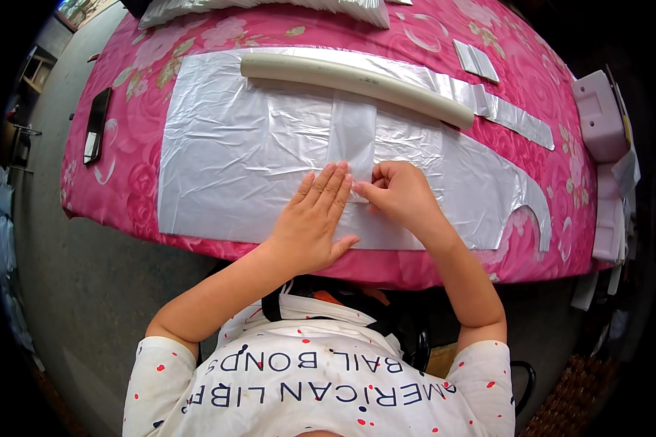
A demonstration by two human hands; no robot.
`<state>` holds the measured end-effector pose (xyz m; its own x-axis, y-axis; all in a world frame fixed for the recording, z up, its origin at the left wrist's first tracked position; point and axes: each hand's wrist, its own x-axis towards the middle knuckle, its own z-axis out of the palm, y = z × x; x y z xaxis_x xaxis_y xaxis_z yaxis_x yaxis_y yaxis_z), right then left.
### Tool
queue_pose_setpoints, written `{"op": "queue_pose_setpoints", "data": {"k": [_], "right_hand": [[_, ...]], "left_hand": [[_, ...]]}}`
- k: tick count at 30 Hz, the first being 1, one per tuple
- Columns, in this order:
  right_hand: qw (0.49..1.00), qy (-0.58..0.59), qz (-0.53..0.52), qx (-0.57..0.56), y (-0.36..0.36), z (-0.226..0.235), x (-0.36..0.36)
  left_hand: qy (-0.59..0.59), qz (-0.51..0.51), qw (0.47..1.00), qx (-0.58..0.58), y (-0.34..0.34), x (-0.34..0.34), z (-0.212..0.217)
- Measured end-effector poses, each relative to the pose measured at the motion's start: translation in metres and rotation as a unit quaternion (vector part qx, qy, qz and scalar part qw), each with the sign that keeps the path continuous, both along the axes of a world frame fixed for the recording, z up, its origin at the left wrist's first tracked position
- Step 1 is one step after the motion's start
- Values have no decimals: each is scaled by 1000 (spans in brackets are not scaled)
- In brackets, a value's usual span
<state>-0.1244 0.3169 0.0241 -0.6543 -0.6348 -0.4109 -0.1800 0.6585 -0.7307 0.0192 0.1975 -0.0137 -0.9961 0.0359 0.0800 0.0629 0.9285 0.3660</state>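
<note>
A stack of silvery-white plastic vest bags (219, 160) lies flat on the table, its handle loops toward the right. On top, in the middle, lies a narrow folded plastic bag (354, 131). My left hand (310, 222) presses flat on the lower left edge of this folded bag, fingers stretched out and thumb apart. Just right of it, my right hand (397, 191) is closed in a pinch at the folded bag's lower right edge. A long beige pipe (357, 80) rests across the far part of the stack.
The table wears a pink floral cloth (135, 193). A phone (97, 125) lies at the left. A small folded plastic bundle (476, 60) sits at the far right, and a thick white pile (270, 9) at the far edge. Pink containers (600, 116) stand beyond the right edge.
</note>
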Motion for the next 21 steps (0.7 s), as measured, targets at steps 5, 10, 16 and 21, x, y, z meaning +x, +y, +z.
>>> {"op": "queue_pose_setpoints", "data": {"k": [5,10,16,21], "right_hand": [[863,466,119,-151,10,-15,10],[847,412,287,-172,12,-23,-17],[877,340,290,-177,8,-18,-26],[879,318,283,-215,7,-20,-31]], "left_hand": [[2,-4,1000,-23,-4,-2,2],[49,-13,999,9,-11,-9,4],[172,-41,984,-11,-22,-9,1],[166,-52,985,-11,-24,-13,7]]}}
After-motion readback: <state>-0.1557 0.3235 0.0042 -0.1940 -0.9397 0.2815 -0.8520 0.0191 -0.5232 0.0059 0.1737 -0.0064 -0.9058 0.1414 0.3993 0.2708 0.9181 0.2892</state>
